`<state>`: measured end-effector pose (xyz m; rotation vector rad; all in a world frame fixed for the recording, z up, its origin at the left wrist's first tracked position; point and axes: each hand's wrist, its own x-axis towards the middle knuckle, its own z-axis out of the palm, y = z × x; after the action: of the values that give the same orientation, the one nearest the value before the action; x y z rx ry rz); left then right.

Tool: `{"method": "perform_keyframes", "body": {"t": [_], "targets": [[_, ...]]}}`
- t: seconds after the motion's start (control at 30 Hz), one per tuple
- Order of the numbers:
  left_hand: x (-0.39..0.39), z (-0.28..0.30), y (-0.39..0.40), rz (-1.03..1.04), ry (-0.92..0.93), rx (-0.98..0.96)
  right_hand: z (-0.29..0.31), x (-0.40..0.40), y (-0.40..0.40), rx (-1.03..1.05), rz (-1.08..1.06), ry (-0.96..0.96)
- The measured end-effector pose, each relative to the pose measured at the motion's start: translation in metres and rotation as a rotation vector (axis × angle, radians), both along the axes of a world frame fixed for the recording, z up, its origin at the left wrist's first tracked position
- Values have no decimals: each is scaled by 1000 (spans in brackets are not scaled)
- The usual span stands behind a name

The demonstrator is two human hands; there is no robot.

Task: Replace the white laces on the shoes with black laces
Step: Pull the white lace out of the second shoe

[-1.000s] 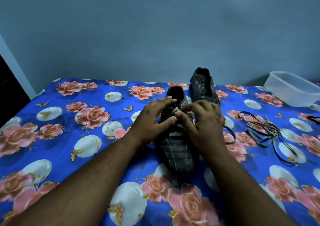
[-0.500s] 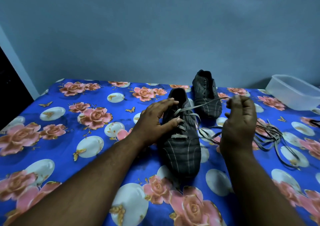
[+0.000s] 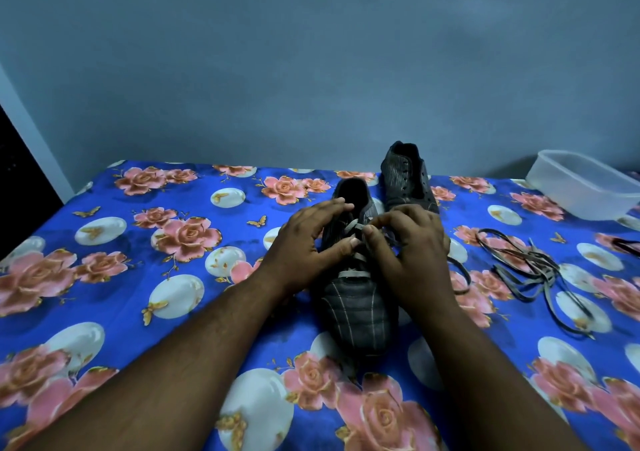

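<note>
- Blue-grey matte wall behind; below it a glossy blue bedsheet (image 3: 114, 277) printed with pink roses, white ovals and small gold butterflies covers the flat surface.
- Near shoe (image 3: 356, 308), dark and stitched with pale lines, lies toe toward the person; a pale flat lace (image 3: 349, 273) crosses its eyelets in bars.
- Left hand (image 3: 304, 246) rests on that shoe's left side, fingers arched over the opening, thumb pressed against the lace.
- Right hand (image 3: 412, 249) has its thumb and fingers curled, pinching the lace at the upper eyelets, touching the left thumb.
- Second shoe (image 3: 407, 177), ribbed and unlaced, stands just behind the near one.
- Loose flat laces (image 3: 526, 267) lie tangled on the sheet to the right, apart from both shoes.
- Translucent plastic tub (image 3: 585, 187), rectangular with rounded corners, sits at far right.
</note>
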<state>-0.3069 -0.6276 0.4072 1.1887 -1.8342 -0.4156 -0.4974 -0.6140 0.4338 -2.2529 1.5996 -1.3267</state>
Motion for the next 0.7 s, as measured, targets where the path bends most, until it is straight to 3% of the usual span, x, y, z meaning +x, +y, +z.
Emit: {"method": "perform_keyframes", "body": {"t": [0.7], "targets": [[-5,3,3,-54,-50,-40,-4,-10,-9,-30,185,-182]]}}
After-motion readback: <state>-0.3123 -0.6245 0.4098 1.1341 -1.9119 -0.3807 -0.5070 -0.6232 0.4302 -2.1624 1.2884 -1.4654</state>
